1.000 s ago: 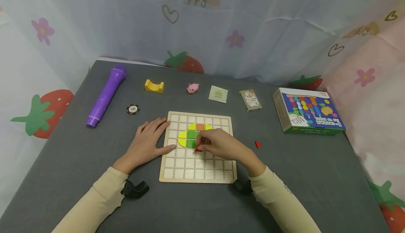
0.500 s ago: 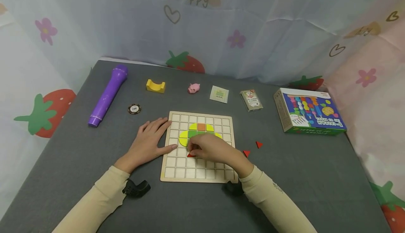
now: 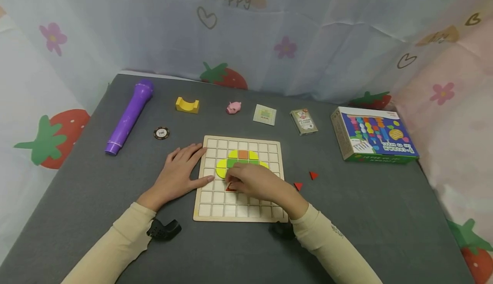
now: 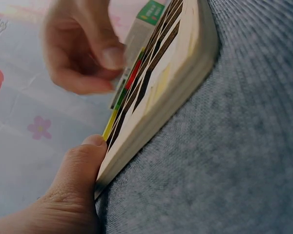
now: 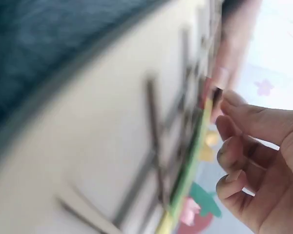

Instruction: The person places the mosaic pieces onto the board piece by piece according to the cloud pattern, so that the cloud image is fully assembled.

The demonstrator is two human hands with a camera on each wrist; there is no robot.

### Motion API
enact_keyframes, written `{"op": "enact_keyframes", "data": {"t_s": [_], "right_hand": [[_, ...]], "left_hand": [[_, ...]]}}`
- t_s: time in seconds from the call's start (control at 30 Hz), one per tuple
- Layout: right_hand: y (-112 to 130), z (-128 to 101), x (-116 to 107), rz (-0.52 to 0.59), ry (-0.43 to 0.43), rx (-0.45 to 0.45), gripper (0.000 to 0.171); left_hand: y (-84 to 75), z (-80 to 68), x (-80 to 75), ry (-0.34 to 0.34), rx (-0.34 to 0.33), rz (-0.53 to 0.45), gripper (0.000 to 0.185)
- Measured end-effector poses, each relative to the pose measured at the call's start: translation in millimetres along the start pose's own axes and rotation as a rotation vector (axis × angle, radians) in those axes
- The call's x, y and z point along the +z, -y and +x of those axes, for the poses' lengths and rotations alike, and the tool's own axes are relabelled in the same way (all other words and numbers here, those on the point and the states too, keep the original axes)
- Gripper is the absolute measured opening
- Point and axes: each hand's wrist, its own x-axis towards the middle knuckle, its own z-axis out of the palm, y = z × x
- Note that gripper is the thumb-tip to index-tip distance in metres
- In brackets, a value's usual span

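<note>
Mostly hidden: red piece (image 3: 231, 187) pinched under right hand (image 3: 256, 182); left hand (image 3: 178, 175) flat, steadying board (image 3: 215, 198).

Soft, even light from above, shadows faint under both forearms. Head view sharp, corners bowing at 10 and 2 o'clock. Left wrist view blurs the near cloth; right wrist view is smeared throughout, washed out at 2 o'clock.

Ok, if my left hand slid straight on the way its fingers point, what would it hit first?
Probably nothing new: the left hand already touches the wooden grid board at its left edge. Going on, it would likely push the board, then meet the yellow piece.
</note>
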Motion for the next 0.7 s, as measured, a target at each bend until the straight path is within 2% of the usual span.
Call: {"op": "enact_keyframes", "data": {"t_s": [0.17, 0.27, 0.37, 0.5, 0.6, 0.7], "right_hand": [[-14, -28, -23, -0.012, -0.119, 0.078, 0.014], [-34, -54, -37, -0.020, -0.181, 0.204, 0.018], [-59, -85, -42, -0.058, -0.226, 0.364, 0.019], [-85, -120, -35, -0.089, -0.213, 0.551, 0.020], [-96, -134, -28, -0.053, -0.188, 0.587, 0.019], [-102, -138, -22, -0.030, -0.197, 0.565, 0.016]], "left_hand": [[1.8, -0.4, 0.1, -0.006, 0.002, 0.005, 0.085], [1.3, 0.3, 0.5, -0.008, 0.004, -0.003, 0.085], [0.8, 1.1, 1.2, -0.013, 0.005, -0.006, 0.085], [0.5, 0.9, 1.9, -0.016, 0.007, -0.012, 0.084], [0.9, 0.3, 2.3, -0.012, 0.008, -0.016, 0.085], [1.2, 1.2, 2.6, -0.012, 0.009, -0.014, 0.085]]}}
